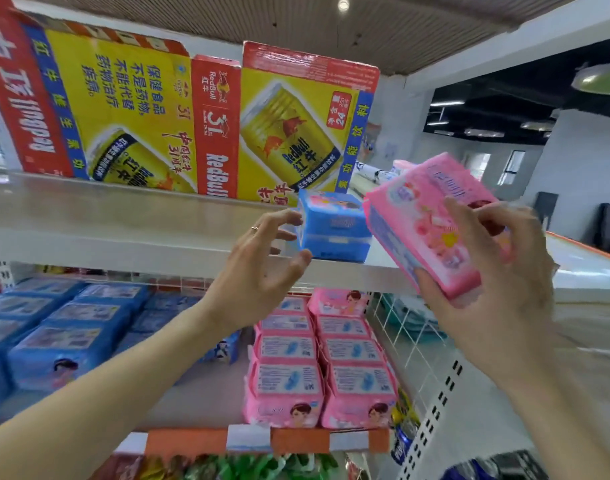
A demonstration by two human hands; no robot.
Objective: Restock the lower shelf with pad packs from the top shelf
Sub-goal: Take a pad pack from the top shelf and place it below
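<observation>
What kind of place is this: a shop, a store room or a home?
Probably a shop. Shelves hold rows of pink packs and blue packs, a price strip runs along the lower edge, and Red Bull cartons stand above.

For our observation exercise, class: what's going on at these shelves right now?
A person is restocking pad packs. The right hand grips a pink pad pack, held in the air beside the top shelf. The open left hand reaches for the blue pad packs stacked at that shelf's edge, not yet gripping them. The lower shelf already holds blue rows and pink rows.
</observation>
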